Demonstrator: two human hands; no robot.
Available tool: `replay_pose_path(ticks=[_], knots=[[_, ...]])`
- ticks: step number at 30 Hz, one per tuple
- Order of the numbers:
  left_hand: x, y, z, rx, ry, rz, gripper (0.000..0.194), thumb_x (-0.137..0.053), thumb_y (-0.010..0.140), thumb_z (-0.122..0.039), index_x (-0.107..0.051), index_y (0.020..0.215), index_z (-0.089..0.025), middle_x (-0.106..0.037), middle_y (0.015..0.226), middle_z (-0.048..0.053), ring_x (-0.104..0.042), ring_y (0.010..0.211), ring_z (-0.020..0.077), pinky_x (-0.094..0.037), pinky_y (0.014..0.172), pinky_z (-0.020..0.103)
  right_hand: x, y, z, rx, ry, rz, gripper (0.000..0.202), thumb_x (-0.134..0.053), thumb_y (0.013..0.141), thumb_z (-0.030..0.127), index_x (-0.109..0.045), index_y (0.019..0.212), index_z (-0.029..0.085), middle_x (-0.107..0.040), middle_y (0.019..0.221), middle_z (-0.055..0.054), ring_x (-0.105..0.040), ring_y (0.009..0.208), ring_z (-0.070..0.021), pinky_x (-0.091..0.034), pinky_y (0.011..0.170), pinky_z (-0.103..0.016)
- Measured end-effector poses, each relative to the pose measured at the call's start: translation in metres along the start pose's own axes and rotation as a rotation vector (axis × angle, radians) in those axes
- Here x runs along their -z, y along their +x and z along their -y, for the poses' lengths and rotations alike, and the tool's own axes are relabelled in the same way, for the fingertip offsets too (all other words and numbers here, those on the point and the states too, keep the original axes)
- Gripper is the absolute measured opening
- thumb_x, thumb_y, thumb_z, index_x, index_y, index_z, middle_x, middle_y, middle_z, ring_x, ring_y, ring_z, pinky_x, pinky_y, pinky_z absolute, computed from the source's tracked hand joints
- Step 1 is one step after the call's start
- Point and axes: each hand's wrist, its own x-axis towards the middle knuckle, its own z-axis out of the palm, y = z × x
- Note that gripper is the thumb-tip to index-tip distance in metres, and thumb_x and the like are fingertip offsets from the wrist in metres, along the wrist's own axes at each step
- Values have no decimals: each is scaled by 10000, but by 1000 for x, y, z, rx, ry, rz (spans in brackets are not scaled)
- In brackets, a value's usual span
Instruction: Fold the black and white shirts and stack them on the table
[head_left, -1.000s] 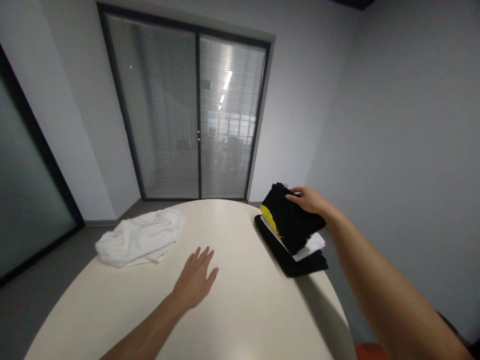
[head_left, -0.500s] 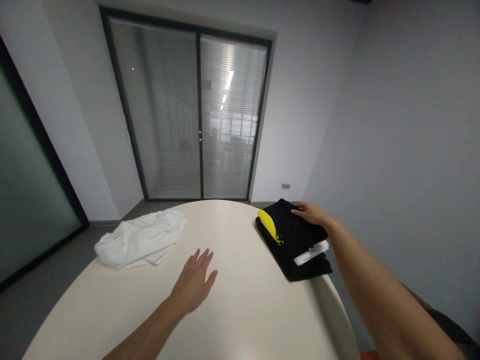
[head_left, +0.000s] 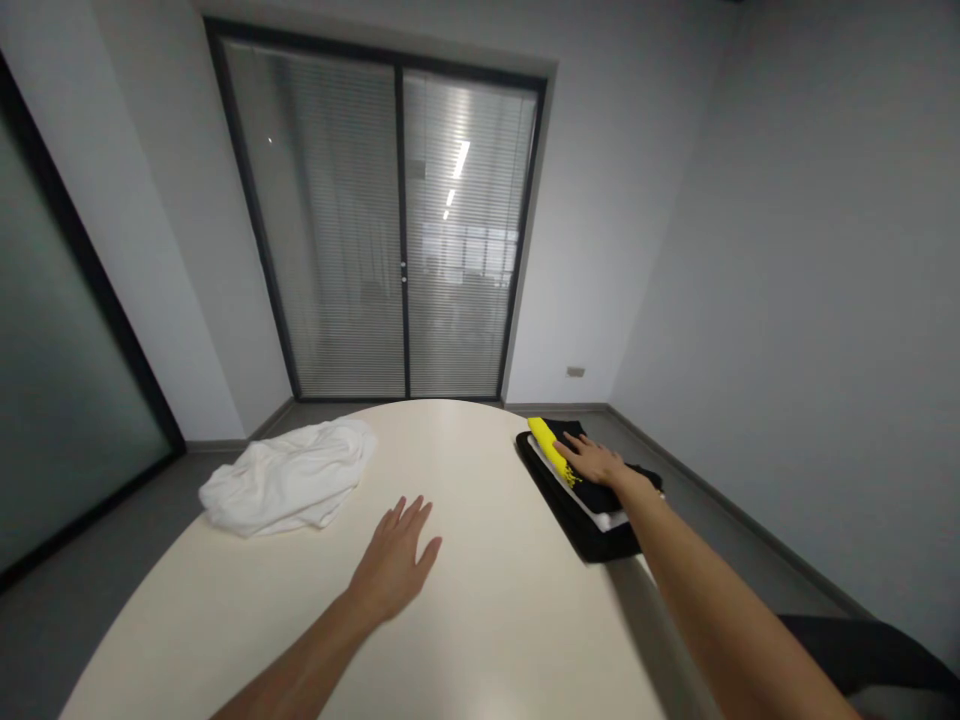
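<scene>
My right hand [head_left: 596,462] lies flat, fingers spread, on top of a stack of folded clothes at the table's right edge. The top piece is a folded black garment with a yellow patch [head_left: 550,447]. Under it shows a layer of white cloth [head_left: 609,521], and a black folded cloth [head_left: 592,545] forms the bottom. My left hand [head_left: 394,562] is open over the middle of the table, fingers apart, holding nothing. Beyond it to the left, a crumpled white cloth [head_left: 289,477] lies in a loose heap.
The round cream table [head_left: 480,610] spans the lower view. Part of a dark chair [head_left: 862,650] stands at the lower right. Behind the table are a glass partition with blinds [head_left: 330,240] and a grey wall with an outlet [head_left: 575,372].
My right hand has moved left and down from the black garment's far right side onto its top. The garment now lies lower and flatter on the stack. My left hand has barely moved.
</scene>
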Motion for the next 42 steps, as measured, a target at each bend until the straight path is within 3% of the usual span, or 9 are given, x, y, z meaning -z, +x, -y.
replay_pose_path(ticks=[4, 10, 13, 17, 24, 34, 38, 40, 42], knots=[[6, 7, 6, 58, 1, -111, 508, -396, 988, -381, -543, 1399, -122, -466, 1517, 135, -386, 1426, 301, -341, 1166, 463, -5, -9, 1, 5, -21, -41, 738, -292, 928, 717, -383, 1527, 295, -354, 1584, -126, -320, 1431, -432, -174, 1110, -702], [44, 9, 56, 347, 330, -438, 536, -586, 885, -317, -564, 1394, -152, -253, 1597, 224, -187, 1453, 499, -234, 1129, 639, 21, -38, 39, 92, 26, -459, 510, -441, 950, 524, -612, 1292, 187, -606, 1340, -159, -492, 1275, -352, -333, 1058, -546], [56, 3, 86, 495, 405, -403, 574, -574, 899, -288, -495, 1455, -169, -328, 1545, 246, -316, 1381, 508, -311, 1053, 656, 20, -64, 75, 206, 117, -561, 380, -464, 953, 423, -639, 1205, 199, -653, 1248, -126, -526, 1204, -313, -385, 993, -458], [60, -1, 106, 436, 311, -307, 433, -403, 957, -199, -593, 1339, -126, -545, 1355, 206, -526, 1183, 397, -452, 944, 507, -8, -103, 123, 337, 178, -517, 300, -520, 924, 336, -643, 1169, 213, -659, 1203, -108, -527, 1173, -297, -376, 973, -432], [54, 13, 90, 156, 14, -220, 326, -365, 972, -249, -664, 1071, -168, -684, 1094, 132, -617, 1058, 282, -441, 982, 396, -73, -155, 152, 536, 226, -263, 360, -550, 875, 234, -606, 1230, 225, -636, 1265, -87, -467, 1278, -281, -293, 1076, -461], [41, 15, 33, 150, -894, -178, 364, -538, 879, -526, -615, 1028, -202, -622, 759, -11, -580, 705, 166, -460, 657, 260, -85, -153, 123, 604, 302, 33, 1000, -719, 767, 549, -226, 1572, 218, -277, 1621, -109, -154, 1508, -326, -104, 1205, -526], [51, 19, 18, 226, -1182, -232, 477, -633, 805, -573, -618, 1059, -169, -661, 786, 18, -612, 701, 170, -480, 638, 259, -85, -147, 124, 603, 393, -67, 455, -593, 899, 415, -573, 1319, 240, -571, 1395, -96, -332, 1436, -291, -180, 1178, -507], [57, 22, 18, 282, -1226, -385, 512, -660, 779, -574, -608, 1073, -157, -683, 828, 39, -640, 736, 186, -504, 668, 277, -81, -145, 125, 604, 461, -141, 234, -513, 951, 347, -662, 1087, 228, -680, 1166, -76, -504, 1276, -263, -245, 1142, -473], [61, 26, 26, 353, -1205, -572, 521, -655, 781, -560, -587, 1105, -157, -695, 888, 54, -662, 785, 196, -523, 708, 291, -75, -144, 127, 607, 549, -147, 252, -474, 980, 382, -661, 944, 217, -701, 972, -47, -609, 1029, -229, -345, 1052, -416]])
